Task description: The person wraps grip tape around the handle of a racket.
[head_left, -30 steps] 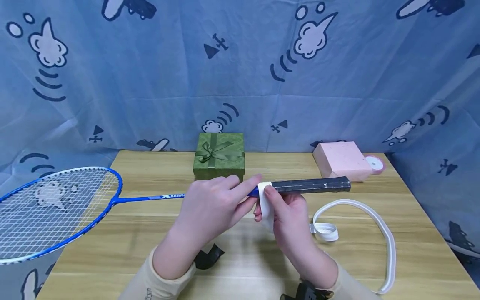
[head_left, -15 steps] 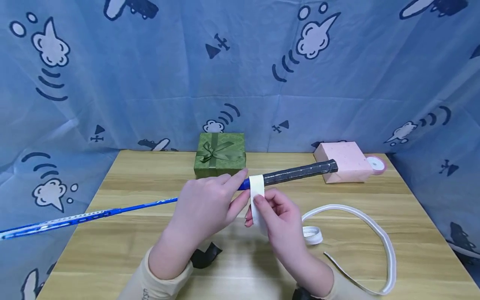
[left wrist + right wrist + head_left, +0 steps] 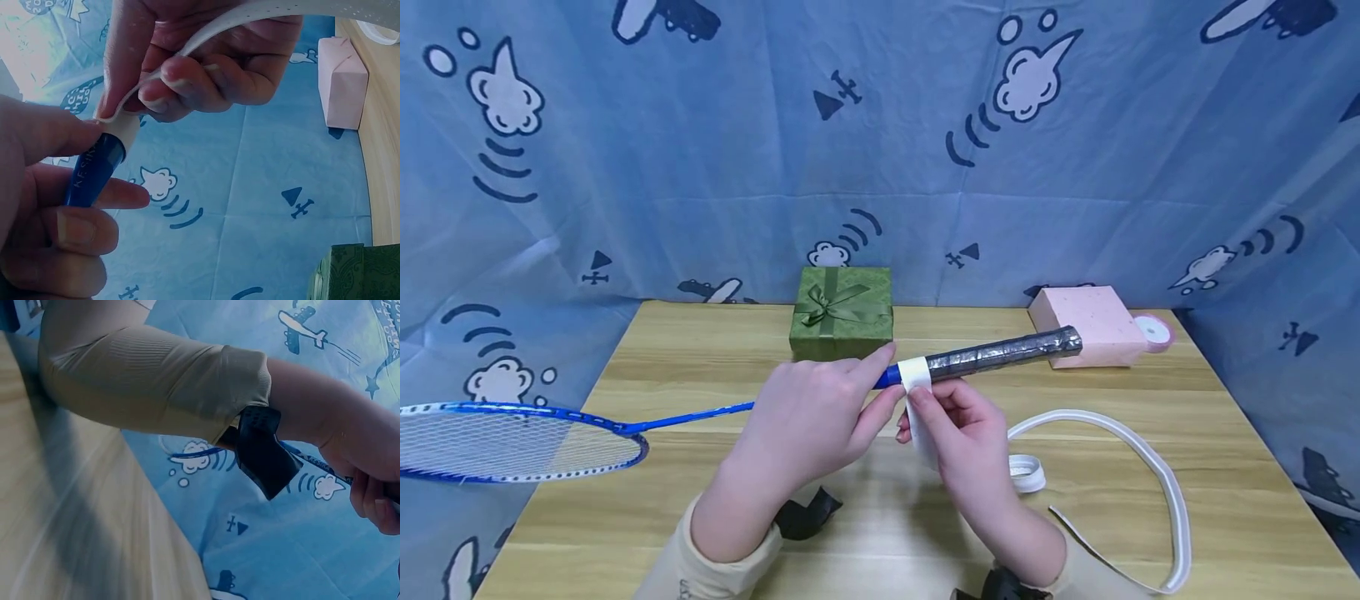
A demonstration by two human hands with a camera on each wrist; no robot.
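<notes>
Only the left-wrist view shows lettering on the racket cone [image 3: 94, 172].

Blue badminton racket [image 3: 625, 421] held across mid-frame, head at left edge past the table, dark-wrapped handle [image 3: 1000, 354] tilted up to the right. White grip tape [image 3: 914, 372] wound once at handle's base, loose tail looping lower right.

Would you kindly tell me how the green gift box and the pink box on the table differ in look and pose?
The green gift box is dark green and tied with a ribbon bow; the pink box is pale pink, speckled, with no ribbon. The green gift box sits square to the table's far edge near the middle; the pink box is turned at an angle near the right corner. Both are closed, squarish, and rest on the table.
</notes>
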